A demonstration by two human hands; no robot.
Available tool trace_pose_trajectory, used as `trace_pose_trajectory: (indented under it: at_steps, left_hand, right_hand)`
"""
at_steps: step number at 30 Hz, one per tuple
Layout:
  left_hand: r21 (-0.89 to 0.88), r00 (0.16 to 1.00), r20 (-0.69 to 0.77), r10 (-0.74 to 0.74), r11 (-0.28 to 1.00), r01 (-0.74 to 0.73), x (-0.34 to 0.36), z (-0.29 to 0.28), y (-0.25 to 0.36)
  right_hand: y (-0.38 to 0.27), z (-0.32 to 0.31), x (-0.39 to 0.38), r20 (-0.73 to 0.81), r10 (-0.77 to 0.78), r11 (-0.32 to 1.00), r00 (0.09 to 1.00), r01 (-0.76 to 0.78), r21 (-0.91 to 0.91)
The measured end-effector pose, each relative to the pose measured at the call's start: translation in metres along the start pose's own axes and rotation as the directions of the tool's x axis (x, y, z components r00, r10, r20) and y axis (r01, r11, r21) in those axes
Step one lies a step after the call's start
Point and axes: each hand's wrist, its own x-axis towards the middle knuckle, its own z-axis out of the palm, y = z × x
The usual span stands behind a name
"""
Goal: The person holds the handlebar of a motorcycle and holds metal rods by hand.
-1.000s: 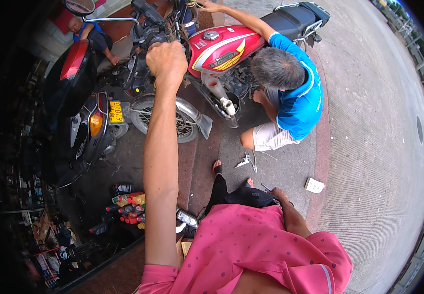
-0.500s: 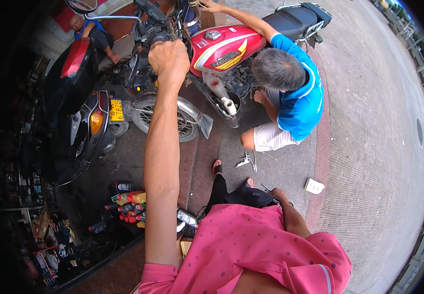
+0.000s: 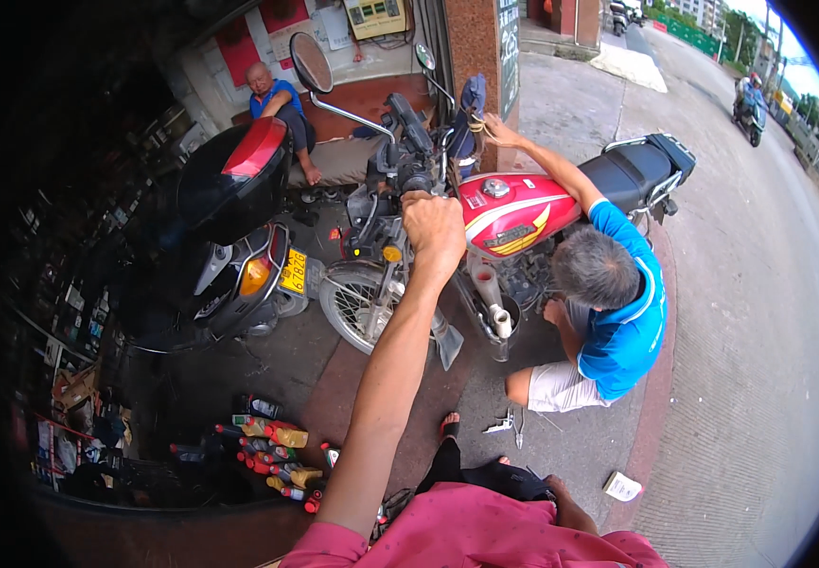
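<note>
The left hand [image 3: 436, 230] is clenched around the handlebar grip [image 3: 416, 186] of the red motorcycle [image 3: 513, 210], steadying it on the pavement while a crouching person [image 3: 608, 312] works at its engine; the right hand [image 3: 570, 516] rests low, its grasp unclear.

You are standing at a roadside motorcycle repair shop: a red motorcycle [image 3: 523, 213] is parked on the paved forecourt, a scooter [image 3: 229, 237] beside it, bottles and cans [image 3: 272, 454] on the ground, cluttered shelves [image 3: 59, 379] at your left, hand tools [image 3: 509, 424] lying nearby.
</note>
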Motion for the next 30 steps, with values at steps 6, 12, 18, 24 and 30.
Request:
trace_pose_trajectory:
  at_steps: [6,12,18,24,30]
  left_hand:
    - [-0.017,0.989,-0.118,-0.085,0.996,0.083,-0.002,0.007,-0.001]
    - [-0.032,0.988,-0.128,-0.080,0.997,0.077,0.004,0.008,-0.005]
    - [-0.030,0.983,-0.168,-0.071,0.997,0.067,0.002,0.000,-0.004]
    - [0.078,0.953,-0.284,-0.102,0.989,0.129,0.008,0.020,-0.007]
    - [0.116,0.946,-0.307,-0.103,0.983,0.144,0.012,0.022,-0.001]
  right_hand:
    - [-0.008,-0.001,0.017,0.007,0.010,1.000,1.000,-0.010,-0.027]
    - [-0.023,-0.010,0.022,-0.026,-0.062,0.996,0.998,0.060,-0.062]
    - [-0.015,-0.010,0.025,-0.053,-0.156,0.984,0.986,0.150,-0.101]
    - [-0.023,-0.021,0.018,0.001,-0.134,0.988,0.991,0.134,-0.075]
    - [-0.015,-0.012,0.047,-0.003,-0.197,0.976,0.980,0.195,-0.099]
